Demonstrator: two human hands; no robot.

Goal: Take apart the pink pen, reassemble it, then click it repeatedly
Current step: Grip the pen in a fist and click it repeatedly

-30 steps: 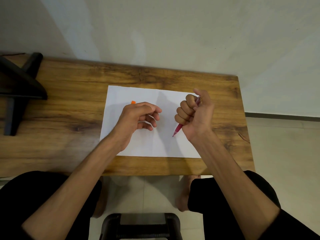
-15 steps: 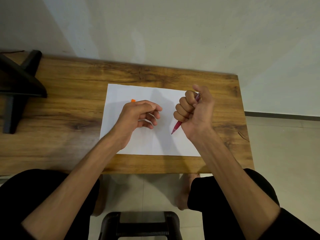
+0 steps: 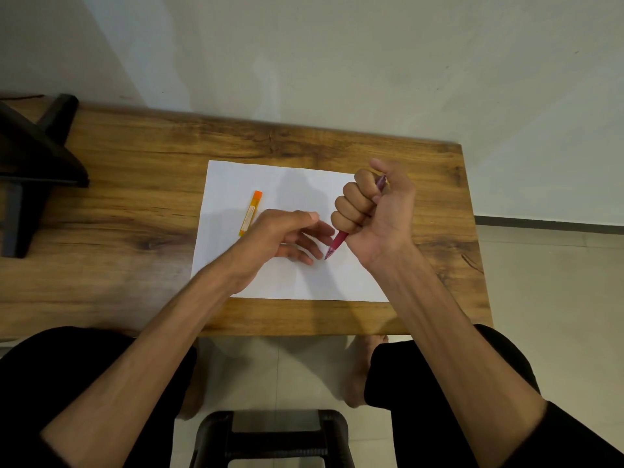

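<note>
My right hand (image 3: 374, 211) grips the pink pen (image 3: 337, 243) in a fist above the white paper (image 3: 233, 184). The pen's tip points down and left, and its top end sticks out beside my thumb. My left hand (image 3: 287, 236) hovers over the paper just left of the pen tip, fingers loosely extended and holding nothing. The middle of the pen is hidden inside my fist.
An orange tube (image 3: 250, 213) lies on the paper behind my left hand. The paper rests on a wooden table (image 3: 135, 184). A black stand (image 3: 30, 163) sits at the table's left end. A dark stool (image 3: 273, 437) is below, between my knees.
My left hand has uncurled and slid right and toward me, uncovering the orange tube. My right hand still grips the pen in about the same spot.
</note>
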